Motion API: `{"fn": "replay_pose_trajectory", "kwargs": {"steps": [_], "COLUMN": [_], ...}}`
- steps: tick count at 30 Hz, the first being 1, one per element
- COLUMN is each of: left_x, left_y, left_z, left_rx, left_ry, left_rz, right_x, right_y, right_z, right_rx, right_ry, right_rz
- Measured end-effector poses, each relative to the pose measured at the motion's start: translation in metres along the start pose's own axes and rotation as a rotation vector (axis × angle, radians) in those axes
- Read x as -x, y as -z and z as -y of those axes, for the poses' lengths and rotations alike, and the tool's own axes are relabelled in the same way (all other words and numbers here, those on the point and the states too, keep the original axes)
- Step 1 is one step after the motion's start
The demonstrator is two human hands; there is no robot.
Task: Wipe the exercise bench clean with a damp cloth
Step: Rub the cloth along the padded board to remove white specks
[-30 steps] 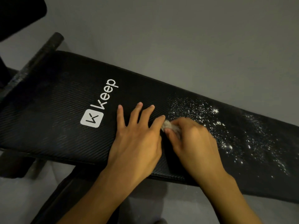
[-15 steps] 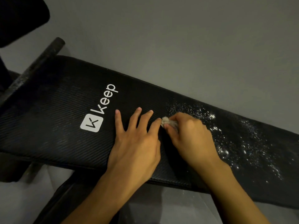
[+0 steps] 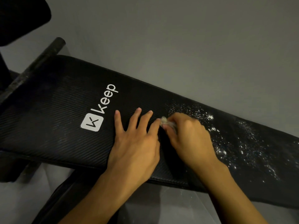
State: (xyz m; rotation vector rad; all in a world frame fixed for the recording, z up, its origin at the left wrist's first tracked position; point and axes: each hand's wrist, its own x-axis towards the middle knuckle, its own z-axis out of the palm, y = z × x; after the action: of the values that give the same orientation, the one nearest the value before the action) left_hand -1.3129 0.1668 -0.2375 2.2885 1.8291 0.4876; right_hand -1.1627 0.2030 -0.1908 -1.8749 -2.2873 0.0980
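Note:
A long black padded exercise bench (image 3: 61,113) with a white "keep" logo (image 3: 100,109) runs from upper left to lower right. White powder specks (image 3: 239,143) cover its right part. My left hand (image 3: 137,143) lies flat on the pad, fingers spread, just right of the logo. My right hand (image 3: 189,136) grips a small pale cloth (image 3: 164,120) bunched under its fingers and presses it on the pad at the left edge of the powder. Most of the cloth is hidden by the fingers.
A black foam-covered bar (image 3: 37,62) sticks out at the bench's upper left end, beside a dark padded part (image 3: 21,15) in the top-left corner. The bench frame (image 3: 64,198) shows below the pad. A grey floor (image 3: 194,46) surrounds everything.
The view has drifted so the bench sits slightly lower in frame. My right hand with the cloth has edged a little up the pad; my left hand stays flat.

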Motion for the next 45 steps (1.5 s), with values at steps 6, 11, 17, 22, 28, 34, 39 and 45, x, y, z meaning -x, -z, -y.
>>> {"fn": "replay_pose_trajectory", "kwargs": {"steps": [6,11,17,22,28,34,39,45], "left_x": [0.0,0.0,-0.001,-0.001,-0.001,-0.001,-0.002,-0.002], "left_y": [-0.002,-0.003,-0.004,-0.004,-0.005,-0.004,-0.005,-0.006], "left_z": [-0.001,0.0,-0.001,0.0,0.0,-0.001,0.0,0.001], "left_rx": [-0.025,-0.023,-0.012,-0.024,-0.01,-0.008,0.001,0.012], "left_ry": [0.001,0.007,0.001,0.007,0.0,0.005,0.005,0.007], "left_rz": [-0.003,0.001,-0.019,-0.005,-0.01,-0.023,-0.051,-0.058], "right_x": [-0.006,-0.036,-0.008,-0.055,-0.028,-0.103,-0.079,0.023], "right_y": [0.004,0.002,-0.001,-0.001,0.002,-0.005,0.0,0.02], "right_z": [-0.004,0.0,-0.006,-0.003,-0.006,-0.007,-0.007,0.005], "right_rx": [0.017,0.042,-0.035,0.025,-0.041,0.015,0.017,-0.009], "right_ry": [0.01,-0.021,0.021,-0.048,0.035,-0.103,-0.049,0.051], "right_rz": [0.028,-0.008,0.014,-0.013,0.06,0.03,0.039,0.188]}}
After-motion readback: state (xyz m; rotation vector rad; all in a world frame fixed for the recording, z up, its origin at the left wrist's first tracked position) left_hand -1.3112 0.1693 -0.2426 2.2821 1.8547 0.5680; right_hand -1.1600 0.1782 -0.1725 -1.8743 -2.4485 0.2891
